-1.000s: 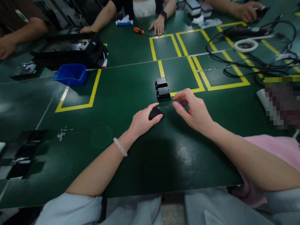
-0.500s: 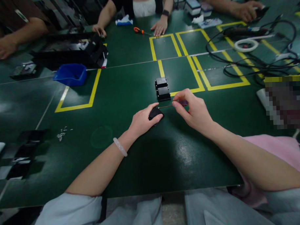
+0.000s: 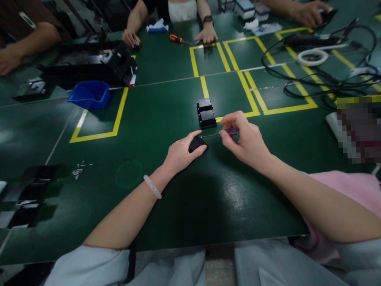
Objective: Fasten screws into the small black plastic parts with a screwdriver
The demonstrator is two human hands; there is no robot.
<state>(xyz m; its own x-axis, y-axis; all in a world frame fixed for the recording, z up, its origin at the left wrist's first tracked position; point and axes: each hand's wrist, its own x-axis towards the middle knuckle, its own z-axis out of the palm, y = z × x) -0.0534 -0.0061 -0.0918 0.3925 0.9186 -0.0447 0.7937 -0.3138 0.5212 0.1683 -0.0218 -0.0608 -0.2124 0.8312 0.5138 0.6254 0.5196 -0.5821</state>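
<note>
My left hand (image 3: 185, 151) grips a small black block-like part (image 3: 197, 145), thumb on the near side and fingers on the far side. In my right hand (image 3: 243, 135) is a screwdriver (image 3: 233, 131) with a purple handle, pinched between thumb and fingers. Its thin metal shaft lies nearly level and points left, the tip at the black part's right side; whether a screw sits there is too small to tell. Just beyond my hands stands a black part with two grey-topped blocks (image 3: 207, 115). Small loose screws (image 3: 79, 169) lie to the left on the green table (image 3: 180, 214).
Several black parts (image 3: 33, 196) lie at the far left. A blue bin (image 3: 90, 95) stands before a long black housing (image 3: 88, 65). Across the table are co-workers' hands (image 3: 207, 34) and an orange screwdriver (image 3: 176, 38). Black cables (image 3: 320, 90) and a white tape roll (image 3: 312, 57) lie right.
My right hand's fingers have shifted on the screwdriver handle, and more of the handle shows. My left hand is still. Across the table, a co-worker's hands have moved slightly right.
</note>
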